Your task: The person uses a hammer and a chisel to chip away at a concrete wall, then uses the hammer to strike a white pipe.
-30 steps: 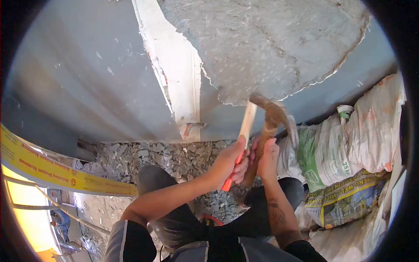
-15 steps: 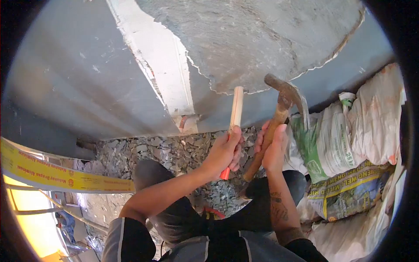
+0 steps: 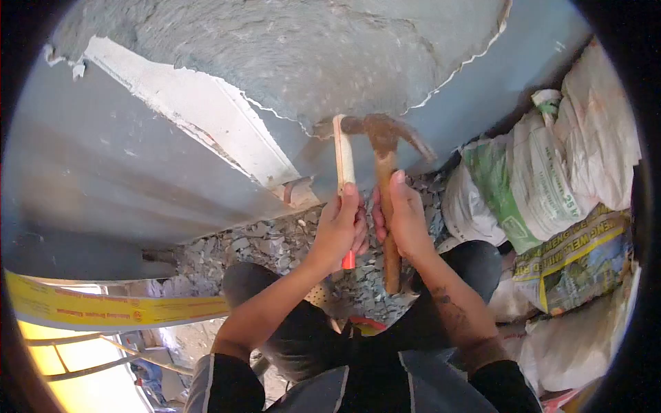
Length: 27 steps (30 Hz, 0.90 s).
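Note:
My left hand [image 3: 339, 224] is wrapped around a slim stick-like tool [image 3: 343, 153], cream along its upper length and red at its lower end. Its upper end overlaps the lower edge of a rough grey patch [image 3: 310, 65] on the wall. In my right hand [image 3: 405, 215] is a rusty claw hammer [image 3: 383, 138] with a wooden handle. The hammer's striking face is right at the side of the tool's upper end, and its claw points right. Both hands are close together over rubble, and the tool's exact kind does not show.
Blue-grey coating [image 3: 117, 158] surrounds the patch, with a white strip [image 3: 186, 103] on the left. Broken chips [image 3: 275, 241] cover the ground at the wall's foot. Stuffed sacks [image 3: 544, 179] are stacked on the right. A yellow printed band [image 3: 124, 308] stretches across the left.
The hammer has swung left, from apart to right up against the tool's upper end. My hands have come closer together. The whole view has shifted, bringing more of the rough patch into sight.

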Available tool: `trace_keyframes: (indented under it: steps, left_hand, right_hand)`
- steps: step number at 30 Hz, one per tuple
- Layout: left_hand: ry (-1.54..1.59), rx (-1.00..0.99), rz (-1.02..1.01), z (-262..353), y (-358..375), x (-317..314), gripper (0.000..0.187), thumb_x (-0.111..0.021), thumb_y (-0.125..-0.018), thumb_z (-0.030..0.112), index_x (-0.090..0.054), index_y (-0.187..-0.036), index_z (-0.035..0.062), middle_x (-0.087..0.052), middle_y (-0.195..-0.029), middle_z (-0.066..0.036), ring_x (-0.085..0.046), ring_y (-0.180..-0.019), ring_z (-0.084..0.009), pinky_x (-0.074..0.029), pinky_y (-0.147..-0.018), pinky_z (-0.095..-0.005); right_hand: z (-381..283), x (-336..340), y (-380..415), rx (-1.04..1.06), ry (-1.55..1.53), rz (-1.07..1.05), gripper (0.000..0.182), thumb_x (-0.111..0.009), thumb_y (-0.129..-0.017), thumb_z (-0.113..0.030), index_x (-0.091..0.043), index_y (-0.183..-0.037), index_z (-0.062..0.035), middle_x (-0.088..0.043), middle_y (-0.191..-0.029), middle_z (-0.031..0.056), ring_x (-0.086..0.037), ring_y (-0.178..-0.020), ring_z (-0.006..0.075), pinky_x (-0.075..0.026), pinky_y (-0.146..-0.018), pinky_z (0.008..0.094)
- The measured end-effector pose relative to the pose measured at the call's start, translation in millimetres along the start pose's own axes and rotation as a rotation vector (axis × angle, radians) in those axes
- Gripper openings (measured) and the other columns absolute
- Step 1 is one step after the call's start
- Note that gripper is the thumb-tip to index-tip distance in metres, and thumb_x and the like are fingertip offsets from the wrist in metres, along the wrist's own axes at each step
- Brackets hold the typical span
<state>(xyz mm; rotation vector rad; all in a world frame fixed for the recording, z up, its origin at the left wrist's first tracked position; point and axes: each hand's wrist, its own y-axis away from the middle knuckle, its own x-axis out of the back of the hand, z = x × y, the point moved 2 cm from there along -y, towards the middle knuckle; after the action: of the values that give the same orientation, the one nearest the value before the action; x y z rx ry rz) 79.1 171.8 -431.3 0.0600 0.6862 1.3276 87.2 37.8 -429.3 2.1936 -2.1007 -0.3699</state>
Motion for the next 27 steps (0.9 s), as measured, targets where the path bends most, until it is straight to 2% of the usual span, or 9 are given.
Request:
trace_keyframes:
  steps: [7,10,15,19,21,25,27]
  left_hand:
    - [-0.082,-0.089,0.049,-1.9,-3.2,-4.9,0.048,-0.041,-0.1,0.058,-0.042,-0.093,0.0109,-0.036,-0.057,0.002,-0.033,-0.04,-0.0096,-0.034,-0.037,-0.0275]
    - [-0.138,-0.075,0.128,-2.3,-5.6,-6.2,0.046,-0.041,-0.101,0.056,-0.041,-0.092,0.0113,-0.035,-0.057,0.002,-0.033,-0.04,-0.0094,-0.033,-0.036,-0.0274]
    - [-0.149,-0.065,0.115,4.0,-6.0,-6.6,0.045,-0.039,-0.103,0.055,-0.041,-0.09,0.0116,-0.035,-0.057,0.002,-0.032,-0.04,-0.0092,-0.032,-0.036,-0.0269]
    - [-0.136,-0.099,0.127,6.0,-3.8,-11.9,0.044,-0.039,-0.103,0.054,-0.041,-0.089,0.0122,-0.035,-0.058,0.002,-0.031,-0.04,-0.0094,-0.032,-0.035,-0.0269]
    - [-0.129,-0.098,0.132,3.9,-4.9,-12.5,0.044,-0.04,-0.103,0.054,-0.041,-0.089,0.0125,-0.035,-0.058,0.001,-0.031,-0.039,-0.0095,-0.032,-0.035,-0.027]
    - [-0.078,-0.083,0.119,-1.1,-11.0,-10.7,0.044,-0.041,-0.102,0.055,-0.04,-0.088,0.0136,-0.035,-0.058,0.001,-0.031,-0.039,-0.0098,-0.031,-0.035,-0.0271]
    - [-0.054,-0.064,0.125,2.6,-7.8,-13.4,0.044,-0.041,-0.102,0.055,-0.04,-0.088,0.0139,-0.035,-0.058,0.002,-0.031,-0.039,-0.0099,-0.031,-0.035,-0.0271]
  right_hand:
    - [-7.9,6.9,-4.1,-0.014,-0.282,0.089,0.065,-0.026,-0.099,-0.067,-0.048,-0.087,-0.0072,-0.043,-0.053,0.0026,-0.041,-0.038,0.0149,-0.038,-0.038,0.0308]
    - [-7.3,9.4,-5.0,-0.033,-0.348,0.11,0.066,-0.024,-0.098,-0.07,-0.045,-0.086,-0.0091,-0.041,-0.053,0.0016,-0.039,-0.038,0.0148,-0.037,-0.039,0.0316]
    - [-14.1,11.7,-4.5,0.004,-0.445,0.127,0.067,-0.023,-0.096,-0.074,-0.043,-0.084,-0.0107,-0.038,-0.053,0.0017,-0.037,-0.038,0.0145,-0.037,-0.04,0.0316]
    - [-2.7,10.7,-14.2,-0.03,-0.408,0.13,0.069,-0.024,-0.094,-0.075,-0.043,-0.083,-0.01,-0.038,-0.052,0.0018,-0.038,-0.038,0.0146,-0.037,-0.039,0.0314]
    - [0.7,7.2,-16.7,-0.103,-0.044,-0.025,0.071,-0.025,-0.093,-0.078,-0.044,-0.082,-0.0097,-0.037,-0.051,0.0017,-0.038,-0.036,0.0147,-0.036,-0.037,0.0309]
    - [-11.1,17.5,-16.2,-0.067,-0.093,0.006,0.072,-0.028,-0.094,-0.076,-0.047,-0.079,-0.0086,-0.04,-0.051,0.0028,-0.04,-0.036,0.0156,-0.035,-0.035,0.0303]
    - [-23.9,28.3,-16.4,-0.062,-0.446,0.227,0.071,-0.033,-0.094,-0.073,-0.05,-0.074,-0.0079,-0.046,-0.052,0.004,-0.043,-0.037,0.016,-0.036,-0.036,0.0307]
